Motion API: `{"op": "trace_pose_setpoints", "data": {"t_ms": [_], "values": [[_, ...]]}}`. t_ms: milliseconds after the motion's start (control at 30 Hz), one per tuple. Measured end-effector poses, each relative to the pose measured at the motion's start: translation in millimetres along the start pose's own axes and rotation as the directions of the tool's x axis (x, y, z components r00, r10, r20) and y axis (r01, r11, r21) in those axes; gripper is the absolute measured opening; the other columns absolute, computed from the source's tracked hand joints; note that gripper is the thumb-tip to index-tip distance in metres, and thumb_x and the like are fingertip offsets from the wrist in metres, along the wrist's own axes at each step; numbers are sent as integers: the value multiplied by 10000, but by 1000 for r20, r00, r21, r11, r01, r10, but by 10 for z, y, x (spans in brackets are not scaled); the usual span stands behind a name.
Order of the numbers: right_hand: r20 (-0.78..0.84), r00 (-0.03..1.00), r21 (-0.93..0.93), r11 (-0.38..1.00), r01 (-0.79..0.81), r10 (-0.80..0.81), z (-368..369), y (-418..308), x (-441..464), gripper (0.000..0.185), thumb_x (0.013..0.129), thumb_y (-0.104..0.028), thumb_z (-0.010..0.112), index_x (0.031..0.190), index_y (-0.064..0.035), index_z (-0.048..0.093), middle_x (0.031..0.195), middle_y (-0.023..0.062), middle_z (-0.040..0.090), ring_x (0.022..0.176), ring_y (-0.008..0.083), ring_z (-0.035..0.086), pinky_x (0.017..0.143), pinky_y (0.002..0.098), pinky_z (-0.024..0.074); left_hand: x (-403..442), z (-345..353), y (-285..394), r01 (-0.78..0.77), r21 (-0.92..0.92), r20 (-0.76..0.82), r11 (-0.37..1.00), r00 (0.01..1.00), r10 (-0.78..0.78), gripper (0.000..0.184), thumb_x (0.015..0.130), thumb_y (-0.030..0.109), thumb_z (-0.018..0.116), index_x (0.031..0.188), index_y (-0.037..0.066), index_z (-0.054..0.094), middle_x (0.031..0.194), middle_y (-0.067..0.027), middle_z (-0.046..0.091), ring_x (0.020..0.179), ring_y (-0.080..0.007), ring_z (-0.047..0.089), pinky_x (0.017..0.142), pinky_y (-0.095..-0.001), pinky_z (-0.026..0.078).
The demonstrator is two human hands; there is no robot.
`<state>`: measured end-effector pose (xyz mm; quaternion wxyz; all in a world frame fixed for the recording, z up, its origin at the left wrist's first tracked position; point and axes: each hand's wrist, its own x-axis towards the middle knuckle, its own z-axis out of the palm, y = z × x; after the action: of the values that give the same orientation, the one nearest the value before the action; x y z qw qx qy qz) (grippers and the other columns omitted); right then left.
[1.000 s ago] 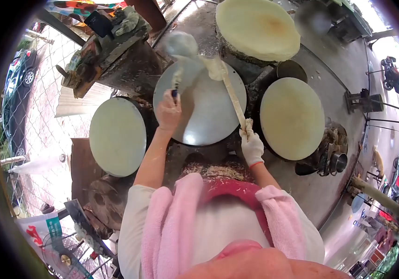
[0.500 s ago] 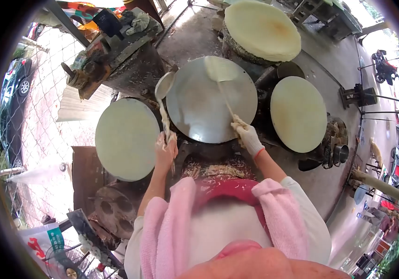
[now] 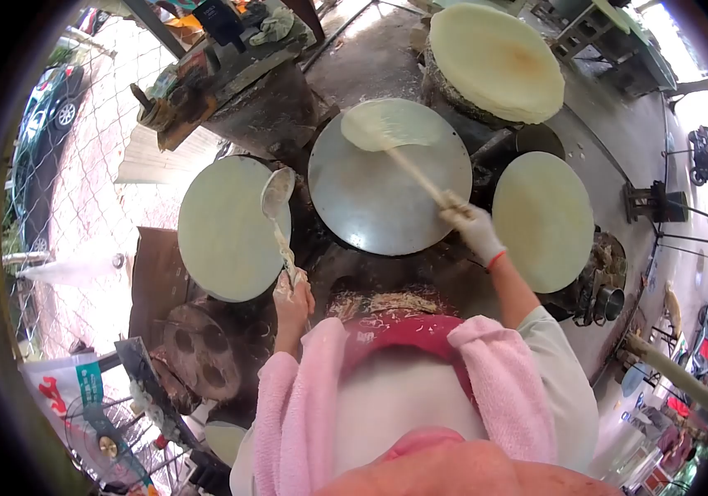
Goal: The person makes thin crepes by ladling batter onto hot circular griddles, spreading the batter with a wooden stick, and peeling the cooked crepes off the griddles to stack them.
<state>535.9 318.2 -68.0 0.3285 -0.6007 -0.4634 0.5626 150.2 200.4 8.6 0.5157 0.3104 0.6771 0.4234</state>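
My left hand (image 3: pixel 294 302) is closed round the batter-smeared handle of a ladle (image 3: pixel 278 197), whose bowl hangs over the right edge of a pale round crepe (image 3: pixel 228 236) on the left griddle. A white work glove with a red cuff covers my right hand (image 3: pixel 471 227). It grips the wooden handle of a batter spreader (image 3: pixel 414 172) that slants across the middle griddle (image 3: pixel 379 211). At the spreader's far end, pale wet batter (image 3: pixel 408 122) covers the back of that griddle; the spreader's head is hard to make out there. The griddle's front half is bare metal.
Another crepe (image 3: pixel 542 223) covers the right griddle. Behind it stands a thick stack of crepes (image 3: pixel 494 62). A cluttered stand (image 3: pixel 247 70) is at the back left, beside a wire fence (image 3: pixel 81 165). A stove part with round holes (image 3: pixel 201 351) sits front left.
The batter has spread wider along the back of the middle griddle. My right hand and spreader have swung right. The ladle has moved left and nearer, over the left crepe. The view has shifted.
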Motion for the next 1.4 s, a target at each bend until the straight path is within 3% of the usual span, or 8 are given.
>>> {"op": "trace_pose_setpoints", "data": {"t_ms": [167, 433, 633, 733, 833, 967, 1200, 1400], "values": [[212, 920, -101, 944, -313, 328, -297, -533, 166, 431, 918, -236, 649, 1321, -93, 597, 851, -92, 560, 517, 21, 337, 461, 192, 295, -181, 206, -13, 27, 35, -88, 999, 996, -23, 92, 981, 124, 486, 947, 43, 513, 631, -6, 463, 384, -69, 376, 334, -224, 273], [190, 981, 29, 999, 27, -32, -754, -197, 801, 474, 911, -168, 665, 1305, 67, 546, 1231, 66, 622, 1120, 106, 540, 988, 243, 397, -445, 467, -37, 95, 15, -203, 995, 975, -90, 92, 965, 118, 489, 919, 41, 514, 630, -18, 471, 387, -84, 414, 346, -238, 295], [535, 838, -171, 985, -12, 103, -563, -255, 796, 497, 903, -189, 675, 1353, -27, 542, 1106, -22, 610, 869, 52, 500, 733, 202, 389, -605, 595, -113, 151, 33, -261, 988, 955, -138, 95, 965, 114, 490, 910, 40, 515, 631, -12, 471, 389, -85, 411, 351, -242, 300], [578, 806, -194, 981, -18, 129, -886, -185, 1022, 486, 883, -168, 693, 1316, 11, 565, 1308, 53, 601, 1161, 123, 557, 1002, 264, 415, -672, 628, -96, 176, 56, -269, 983, 951, -155, 95, 965, 121, 498, 925, 40, 529, 638, -5, 481, 397, -81, 415, 359, -239, 306], [447, 894, -147, 988, 47, 24, -908, -275, 1514, 493, 904, -199, 656, 1346, -10, 549, 1183, -9, 638, 858, 53, 559, 794, 209, 460, -705, 666, -110, 220, 67, -308, 973, 932, -190, 100, 965, 135, 513, 946, 42, 545, 649, 4, 493, 427, -71, 436, 375, -231, 315], [616, 657, -452, 878, -156, 434, -781, -822, 1105, 491, 907, -183, 646, 1351, -1, 540, 1181, -1, 635, 801, 35, 519, 712, 203, 437, -798, 652, -210, 276, 118, -333, 954, 916, -224, 109, 949, 142, 539, 945, 35, 559, 651, -14, 512, 458, -92, 475, 391, -256, 349], [579, 813, -203, 955, 217, -62, -898, -376, 1709, 520, 903, -202, 661, 1356, 13, 524, 1282, 56, 605, 886, 102, 544, 749, 255, 463, -641, 389, -761, 104, 532, -304, 841, 950, 76, 180, 914, 151, 533, 891, -26, 553, 740, -204, 556, 632, -358, 570, 566, -440, 467], [698, 592, -530, 847, 48, 403, -895, -779, 1230, 471, 897, -207, 657, 1342, -76, 577, 845, -53, 576, 685, 36, 474, 615, 205, 393, -16, 299, -823, -202, 920, -10, 337, 846, 534, 260, 950, 209, 531, 883, -41, 515, 728, -231, 570, 732, -418, 618, 645, -502, 483]]}}
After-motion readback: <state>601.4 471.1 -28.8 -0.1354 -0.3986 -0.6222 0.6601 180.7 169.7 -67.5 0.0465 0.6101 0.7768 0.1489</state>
